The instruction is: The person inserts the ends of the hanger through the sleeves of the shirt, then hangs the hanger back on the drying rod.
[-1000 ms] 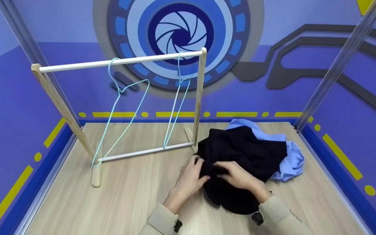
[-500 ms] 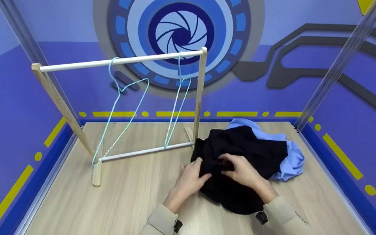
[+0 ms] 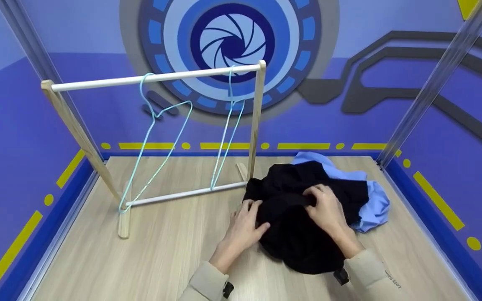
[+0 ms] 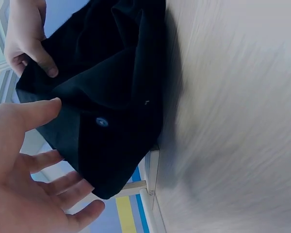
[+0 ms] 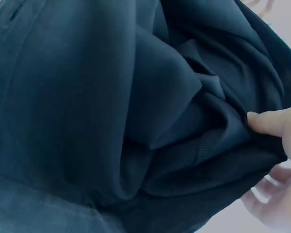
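Observation:
A black cloth garment (image 3: 299,246) lies bunched in front of me, with a button (image 4: 102,122) on a folded band in the left wrist view. At its left edge my left hand (image 3: 242,228) holds that band between thumb and fingers. Farther right along the same edge my right hand (image 3: 328,211) pinches the cloth. In the right wrist view the right thumb (image 5: 266,122) presses on the inner side of the fabric, fingers beneath it. Loose folds and an opening show between the hands. The garment's overall shape is hidden by its folds.
A light blue garment (image 3: 377,209) lies partly under the black one, at the back right. To the left stands a rack with a white top bar (image 3: 182,76), carrying a left hanger (image 3: 144,144) and a right hanger (image 3: 226,144). Walls surround the wooden tabletop (image 3: 174,251).
My right hand has slid right and away from me along the garment's edge, spreading the band between both hands. The left hand has stayed nearly in place.

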`<action>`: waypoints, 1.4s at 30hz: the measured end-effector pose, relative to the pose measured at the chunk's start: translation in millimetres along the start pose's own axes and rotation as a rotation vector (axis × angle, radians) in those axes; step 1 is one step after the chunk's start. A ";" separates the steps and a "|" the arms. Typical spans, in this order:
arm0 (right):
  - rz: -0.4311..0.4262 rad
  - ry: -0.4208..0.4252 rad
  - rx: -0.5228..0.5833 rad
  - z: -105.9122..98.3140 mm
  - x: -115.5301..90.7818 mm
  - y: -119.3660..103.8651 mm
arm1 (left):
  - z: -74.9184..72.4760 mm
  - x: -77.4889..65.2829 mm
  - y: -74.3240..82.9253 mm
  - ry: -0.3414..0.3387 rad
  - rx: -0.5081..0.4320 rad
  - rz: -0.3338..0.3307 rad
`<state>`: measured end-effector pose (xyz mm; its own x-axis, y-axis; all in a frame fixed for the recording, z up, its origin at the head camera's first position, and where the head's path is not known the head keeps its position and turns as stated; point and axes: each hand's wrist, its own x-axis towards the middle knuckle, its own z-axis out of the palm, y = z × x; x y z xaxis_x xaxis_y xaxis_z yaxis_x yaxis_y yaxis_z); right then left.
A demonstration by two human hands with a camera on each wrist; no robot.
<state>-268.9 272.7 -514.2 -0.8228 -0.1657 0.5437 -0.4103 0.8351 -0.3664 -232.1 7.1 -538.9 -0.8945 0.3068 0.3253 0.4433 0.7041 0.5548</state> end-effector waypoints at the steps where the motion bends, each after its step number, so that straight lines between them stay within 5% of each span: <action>1: 0.032 -0.010 -0.012 -0.4 0.3 2.5 | 0.0 -0.2 -0.1 -0.002 -0.004 -0.002; 9: 0.336 -0.319 0.011 -3.9 2.8 25.8 | -0.5 -2.0 -0.5 -0.030 -0.004 -0.007; 15: 0.407 -0.456 0.020 0.0 -0.4 36.4 | -1.9 -3.8 -0.5 -0.041 0.009 0.011; 42: 0.095 -0.236 0.186 18.1 -5.1 19.7 | -2.1 -6.6 -5.2 -0.053 -0.018 -0.027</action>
<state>-279.9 280.5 -537.8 -0.9204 -0.2271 0.3183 -0.3745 0.7461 -0.5505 -228.4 0.1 -542.3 -0.9079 0.3214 0.2692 0.4193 0.7014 0.5764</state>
